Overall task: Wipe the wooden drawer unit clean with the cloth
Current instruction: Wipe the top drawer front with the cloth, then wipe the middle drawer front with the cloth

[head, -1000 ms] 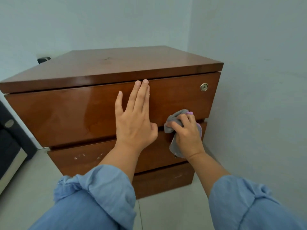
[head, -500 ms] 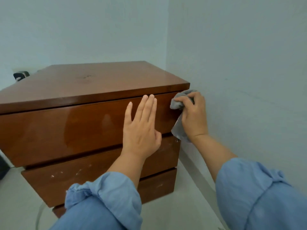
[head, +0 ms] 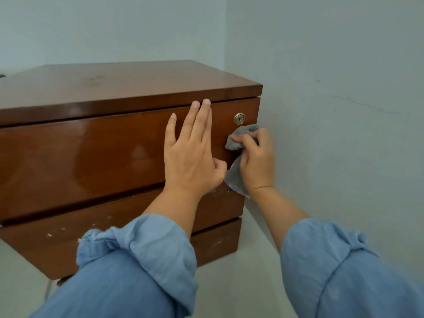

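Note:
The glossy brown wooden drawer unit (head: 91, 157) stands on the floor against the wall, three drawer fronts showing. My left hand (head: 192, 152) lies flat on the top drawer front, fingers straight and together, reaching its upper edge. My right hand (head: 258, 161) grips a crumpled grey cloth (head: 236, 177) and presses it on the right end of the top drawer, just below the round metal lock (head: 239, 118). Part of the cloth hangs down over the gap to the middle drawer.
A pale wall (head: 344, 111) runs close along the unit's right side, leaving a narrow strip of light floor (head: 252, 271). The middle drawer (head: 68, 237) has small white chips. A dark object (head: 1, 76) peeks out at the far left edge.
My right hand with the cloth has come down from the top right corner of the drawer, uncovering the lock. The left hand stays flat on the drawer front. The view has shifted.

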